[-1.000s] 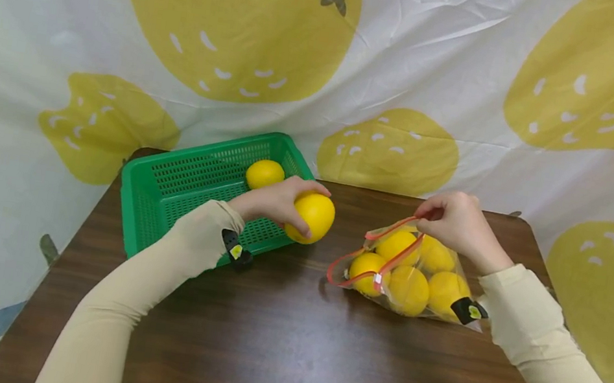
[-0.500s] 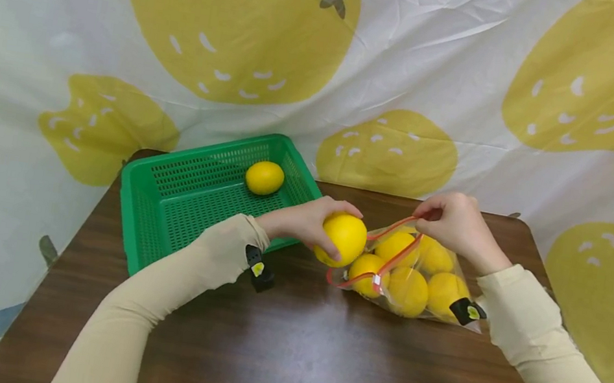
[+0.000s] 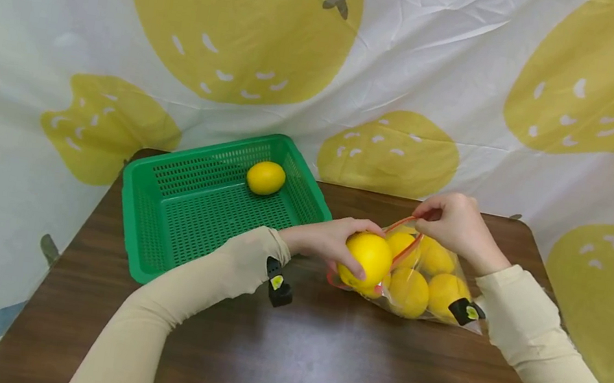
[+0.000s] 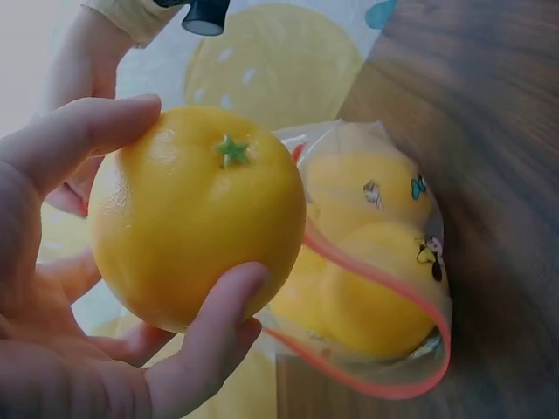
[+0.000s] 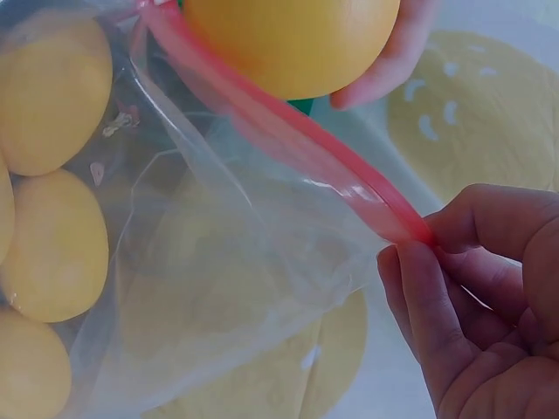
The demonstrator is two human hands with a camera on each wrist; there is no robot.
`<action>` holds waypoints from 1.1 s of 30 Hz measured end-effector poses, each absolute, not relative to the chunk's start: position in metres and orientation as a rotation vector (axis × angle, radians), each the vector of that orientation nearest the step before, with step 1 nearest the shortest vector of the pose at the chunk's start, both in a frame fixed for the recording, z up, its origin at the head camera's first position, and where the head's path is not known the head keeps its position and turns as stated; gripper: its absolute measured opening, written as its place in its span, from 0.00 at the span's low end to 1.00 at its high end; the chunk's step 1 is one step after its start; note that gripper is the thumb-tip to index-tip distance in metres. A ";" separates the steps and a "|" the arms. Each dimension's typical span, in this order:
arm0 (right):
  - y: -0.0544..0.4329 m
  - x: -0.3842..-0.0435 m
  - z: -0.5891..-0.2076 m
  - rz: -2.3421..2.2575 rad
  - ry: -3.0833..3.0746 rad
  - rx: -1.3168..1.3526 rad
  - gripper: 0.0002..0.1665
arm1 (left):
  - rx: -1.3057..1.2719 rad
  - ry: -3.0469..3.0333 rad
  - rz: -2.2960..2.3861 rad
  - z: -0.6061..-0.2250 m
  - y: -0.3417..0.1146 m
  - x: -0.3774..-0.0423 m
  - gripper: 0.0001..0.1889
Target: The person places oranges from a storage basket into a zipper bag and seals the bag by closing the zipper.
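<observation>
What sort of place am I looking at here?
Possibly a staged recording corner: a fruit-print sheet hangs right behind the brown table, and a black device is strapped at each wrist.

- Left on your surface: basket — one fruit inside
- Right of it: bag — several fruits inside
- At the bag's mouth: your held fruit

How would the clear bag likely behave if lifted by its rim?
Probably floppy: the clear bag is creased, and its red rim bends into a curve. It would likely sag low, since several yellow fruits sit inside. Being rounded, they might roll together, perhaps out through the parted mouth if tipped.
</observation>
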State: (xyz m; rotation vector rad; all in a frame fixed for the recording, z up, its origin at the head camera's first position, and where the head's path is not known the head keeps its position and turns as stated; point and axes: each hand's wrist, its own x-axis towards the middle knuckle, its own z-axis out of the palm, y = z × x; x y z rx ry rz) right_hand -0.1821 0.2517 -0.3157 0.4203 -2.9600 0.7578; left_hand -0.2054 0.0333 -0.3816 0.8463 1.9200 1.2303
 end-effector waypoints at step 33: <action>0.241 -0.192 -0.318 0.765 -2.954 0.406 0.05 | 0.229 1.845 1.819 -0.398 0.079 -0.206 0.19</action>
